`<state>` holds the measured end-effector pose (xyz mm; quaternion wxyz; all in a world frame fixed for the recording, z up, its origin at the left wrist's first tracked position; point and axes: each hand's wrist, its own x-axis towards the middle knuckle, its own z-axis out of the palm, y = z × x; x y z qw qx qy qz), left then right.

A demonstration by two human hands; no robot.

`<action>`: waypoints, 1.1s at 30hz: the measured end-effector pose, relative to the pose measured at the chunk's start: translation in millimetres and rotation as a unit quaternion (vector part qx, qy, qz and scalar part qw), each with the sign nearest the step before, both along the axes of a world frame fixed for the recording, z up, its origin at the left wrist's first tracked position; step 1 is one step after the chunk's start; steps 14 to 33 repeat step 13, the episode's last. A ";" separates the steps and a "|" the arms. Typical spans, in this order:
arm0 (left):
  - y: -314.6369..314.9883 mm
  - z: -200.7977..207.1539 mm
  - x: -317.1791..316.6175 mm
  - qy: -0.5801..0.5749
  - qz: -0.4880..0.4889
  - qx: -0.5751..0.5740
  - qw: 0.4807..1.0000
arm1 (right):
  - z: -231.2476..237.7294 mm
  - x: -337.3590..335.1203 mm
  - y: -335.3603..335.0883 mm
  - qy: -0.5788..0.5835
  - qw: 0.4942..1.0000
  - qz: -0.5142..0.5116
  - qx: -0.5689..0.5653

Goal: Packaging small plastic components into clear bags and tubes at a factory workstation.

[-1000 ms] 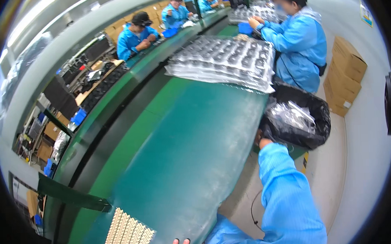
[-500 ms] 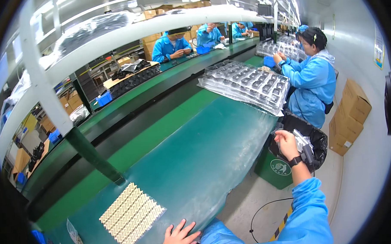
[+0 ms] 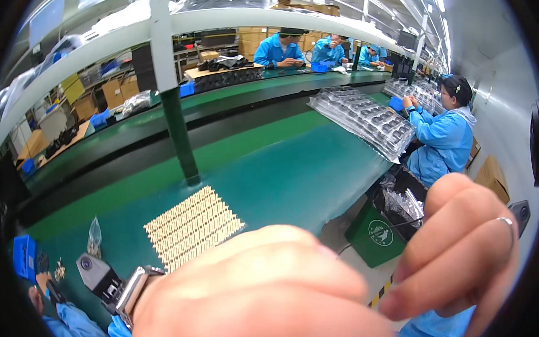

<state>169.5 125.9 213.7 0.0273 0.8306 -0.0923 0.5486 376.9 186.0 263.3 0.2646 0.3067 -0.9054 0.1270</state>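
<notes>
Both my hands are raised close to the camera, large and partly blurred. My left hand [image 3: 256,294] fills the lower middle, its fingers curled and their tips hidden. A strap with a small black camera [image 3: 98,275] sits on its wrist. My right hand [image 3: 462,245], wearing a ring, has its fingers bent and pressed together; what they hold, if anything, I cannot make out. Behind the left hand, a sheet of cream-coloured small pieces in rows [image 3: 191,224] lies on the green table mat [image 3: 282,186], its near edge covered by the hand.
Left of the sheet stand a small clear bag [image 3: 94,239] and a blue bin [image 3: 24,257], beside another person's hand [image 3: 43,278]. Stacked clear trays [image 3: 363,117] lie at the far right, near a seated co-worker [image 3: 443,132]. A green waste bin [image 3: 373,236] stands by the table edge.
My left hand has risen from the table edge toward the camera. My right hand has come in from over the waste bin, close to the left. The view has shifted, showing more on the left.
</notes>
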 end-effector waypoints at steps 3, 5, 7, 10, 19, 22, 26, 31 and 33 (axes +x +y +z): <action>-18.2 0.7 8.1 -0.029 0.005 -0.047 0.998 | 0.2 -20.1 -7.9 -0.021 0.999 0.041 0.010; -27.8 1.3 9.3 -0.044 0.000 -0.057 0.997 | 2.0 -30.1 -16.1 -0.031 0.998 0.051 0.018; -36.9 1.7 3.2 -0.059 -0.005 -0.073 0.996 | 4.2 -33.9 -25.5 -0.031 0.998 0.051 0.016; -59.4 -1.2 -3.1 -0.066 -0.015 -0.097 0.993 | 10.5 -25.1 -43.6 -0.001 0.998 0.065 0.002; -60.0 -1.1 -13.5 -0.079 -0.083 -0.141 0.983 | 11.8 1.6 -61.4 0.085 0.994 0.058 -0.044; -60.0 -1.1 -13.5 -0.079 -0.083 -0.141 0.983 | 11.8 1.6 -61.4 0.085 0.994 0.058 -0.044; -60.0 -1.1 -13.5 -0.079 -0.083 -0.141 0.983 | 11.8 1.6 -61.4 0.085 0.994 0.058 -0.044; -60.0 -1.1 -13.5 -0.079 -0.083 -0.141 0.983 | 11.8 1.6 -61.4 0.085 0.994 0.058 -0.044; -60.0 -1.1 -13.5 -0.079 -0.083 -0.141 0.983 | 11.8 1.6 -61.4 0.085 0.994 0.058 -0.044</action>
